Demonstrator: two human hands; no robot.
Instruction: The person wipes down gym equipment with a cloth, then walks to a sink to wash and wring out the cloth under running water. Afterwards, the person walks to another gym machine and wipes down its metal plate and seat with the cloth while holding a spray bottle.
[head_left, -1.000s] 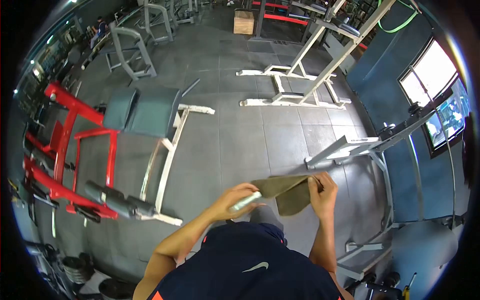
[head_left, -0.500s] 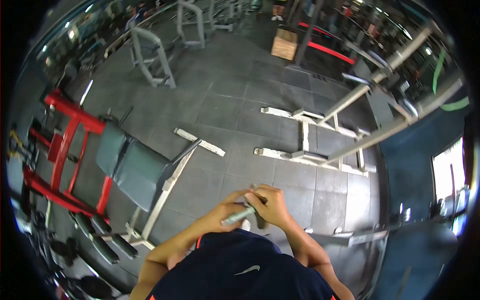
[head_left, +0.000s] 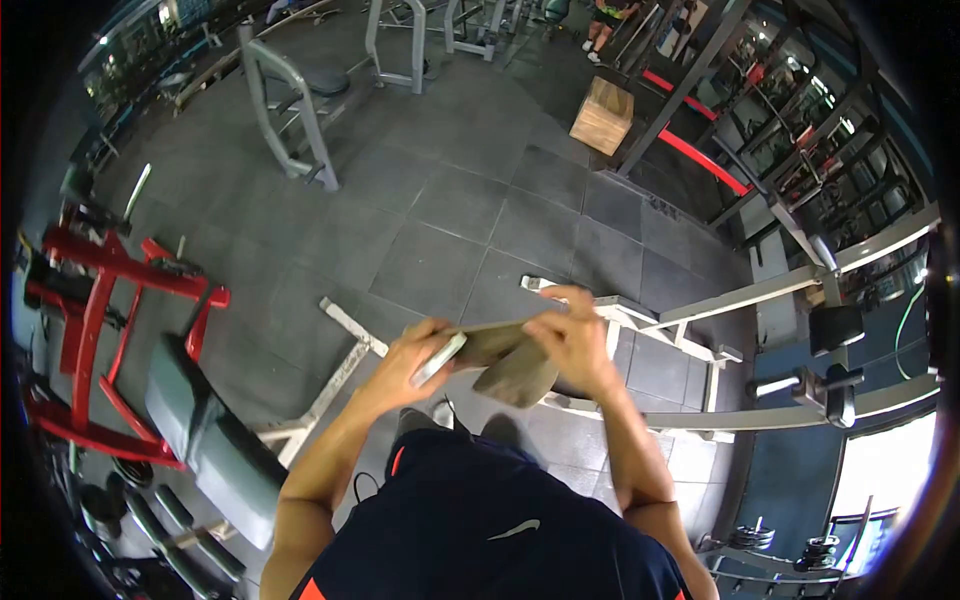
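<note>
A brownish-grey cloth-like piece [head_left: 518,375] hangs between my two hands, with a stretched strip along its top. My left hand [head_left: 408,365] is closed around a light, flat object [head_left: 438,361] and also grips the left end of the brownish piece. My right hand [head_left: 577,340] pinches the right end of it, fingers bent. What the light object is cannot be made out. Both hands are in front of my dark shirt [head_left: 490,520], above the floor.
A red machine [head_left: 100,290] and a padded grey bench [head_left: 215,440] stand at the left. White metal frame bars [head_left: 730,300] reach in from the right. Further back are a wooden box [head_left: 603,115], grey machine frames [head_left: 300,110] and a person's legs [head_left: 600,35].
My hands have moved apart and a little upward, and the brownish piece is now spread between them. The view has turned to the right.
</note>
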